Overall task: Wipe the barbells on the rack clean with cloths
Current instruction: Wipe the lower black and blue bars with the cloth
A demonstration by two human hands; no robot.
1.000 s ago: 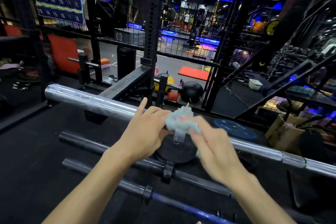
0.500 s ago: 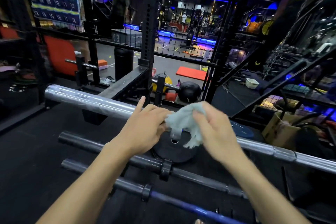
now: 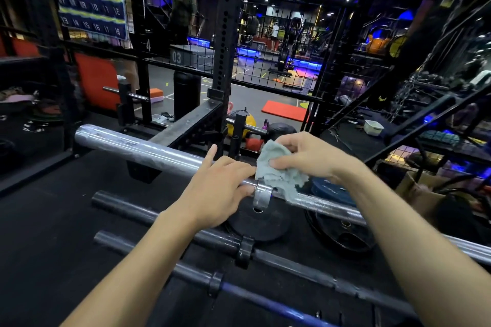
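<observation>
The fingers (image 3: 285,150) of the right hand (image 3: 309,155) are curled round a pale grey-green cloth (image 3: 279,170), pinching its upper part just right of centre in the frame, while the cloth's frayed lower edge drapes over the silver barbell (image 3: 138,150). The left hand (image 3: 220,191) lies on that barbell just beside the cloth, fingers fairly straight and close together, the index finger lifted and pointing up the frame, the fingertips near the bar's collar (image 3: 261,198). The silver barbell runs from the middle left of the frame down to the lower right edge. Below it in the frame lie two darker barbells, one black (image 3: 164,218), one with a blue shaft (image 3: 265,304), roughly parallel to it. Black weight plates (image 3: 342,239) lie on the dark floor under the silver bar, and a black rack upright (image 3: 227,34) rises behind the hands at upper centre.
</observation>
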